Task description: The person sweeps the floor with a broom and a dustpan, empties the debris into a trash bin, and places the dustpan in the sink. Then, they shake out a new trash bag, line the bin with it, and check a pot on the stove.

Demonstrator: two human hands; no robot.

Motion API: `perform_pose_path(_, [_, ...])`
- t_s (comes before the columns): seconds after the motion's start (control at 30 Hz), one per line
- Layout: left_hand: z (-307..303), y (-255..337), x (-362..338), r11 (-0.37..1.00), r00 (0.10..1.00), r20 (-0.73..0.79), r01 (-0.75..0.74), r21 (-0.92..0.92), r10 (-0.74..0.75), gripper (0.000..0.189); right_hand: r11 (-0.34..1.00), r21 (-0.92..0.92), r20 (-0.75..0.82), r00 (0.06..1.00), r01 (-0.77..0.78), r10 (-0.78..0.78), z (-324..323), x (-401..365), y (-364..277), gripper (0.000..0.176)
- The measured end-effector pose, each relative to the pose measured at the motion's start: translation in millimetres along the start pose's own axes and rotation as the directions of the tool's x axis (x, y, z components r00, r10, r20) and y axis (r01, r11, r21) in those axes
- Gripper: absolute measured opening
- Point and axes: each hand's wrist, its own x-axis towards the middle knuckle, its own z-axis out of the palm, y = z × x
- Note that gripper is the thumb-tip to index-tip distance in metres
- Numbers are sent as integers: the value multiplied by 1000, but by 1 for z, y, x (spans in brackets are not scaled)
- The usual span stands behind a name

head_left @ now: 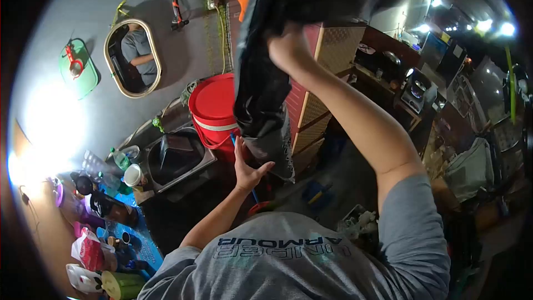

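My right hand (290, 53) is raised in front of me, its fingers closed on a large black sheet-like item (258, 91) with a soft, slightly shiny surface. Folds of it hang down from the hand, and its upper part spreads across the top of the view. The greyish lower end (272, 153) has a pale, ragged-looking edge. Just below and left of that end is my left hand (249, 171), fingers and thumb spread, holding nothing. A thin blue stick (233, 138) shows behind the left fingers.
A red lidded bucket (214, 100) stands behind the black item, beside a dark sink (175, 158). Bottles and cups crowd a blue-topped counter (136, 233) at left. A mirror (132, 58) hangs on the wall. A patterned cabinet (336, 50) stands at right.
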Motion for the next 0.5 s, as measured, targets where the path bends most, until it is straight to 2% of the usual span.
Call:
perform_pose_path(0.03, [-2, 6, 1, 997, 996, -57, -73, 30, 74, 97, 883, -306, 16, 929, 357, -370, 9, -13, 11, 41])
perform_pose_path(0.07, [-3, 1, -1, 997, 996, -51, -69, 30, 70, 97, 989, -85, 153, 983, 120, -106, -7, -4, -7, 43])
perform_pose_path(0.1, [-3, -7, 1, 999, 999, -10, -45, -25, 45, 97, 982, 92, 329, 936, -163, 125, -31, 13, -34, 47])
perform_pose_path(0.13, [0, -14, 2, 996, 999, 28, -17, -83, 19, 98, 841, 290, 333, 872, -457, 360, -41, 25, -44, 42])
perform_pose_path(0.17, [4, -21, 1, 995, 1000, 21, -17, -94, 19, 98, 847, 280, 336, 872, -453, 355, -32, 20, -38, 42])
perform_pose_path(0.2, [4, -28, 1, 991, 994, 89, 67, -116, -57, 100, 995, -48, 244, 964, -93, 102, -14, 9, -29, 42])
perform_pose_path(0.23, [1, -31, -3, 979, 975, 172, 161, -128, -138, 102, 886, -387, 240, 955, 257, -173, -4, 0, -22, 42])
perform_pose_path(0.27, [0, -23, -4, 978, 973, 183, 167, -127, -142, 102, 898, -426, 214, 977, 112, -20, -7, 16, -28, 37])
perform_pose_path(0.33, [5, -6, -1, 998, 999, -10, 46, -48, -47, 99, 951, -310, 273, 959, 10, 79, -39, 47, -38, 35])
perform_pose_path(0.37, [10, -1, 0, 997, 999, -17, 49, -56, -50, 99, 971, -132, 87, 974, -199, 211, -35, 50, -39, 34])
perform_pose_path(0.4, [9, 3, 4, 1000, 999, -49, 10, -5, -10, 99, 942, -216, 157, 961, 258, -227, -16, 34, -12, 29])
perform_pose_path(0.43, [6, 5, 2, 998, 998, -65, -20, 54, 23, 99, 902, -267, 104, 940, 340, -324, -2, 18, -2, 24])
perform_pose_path(0.47, [4, 0, 2, 999, 999, -28, 28, -40, -29, 95, 949, -216, 116, 971, 230, -209, -6, 28, -7, 26])
perform_pose_path(0.5, [2, -4, 5, 999, 999, -24, 22, -42, -23, 95, 977, -173, 129, 986, 123, -102, -16, 52, -14, 29])
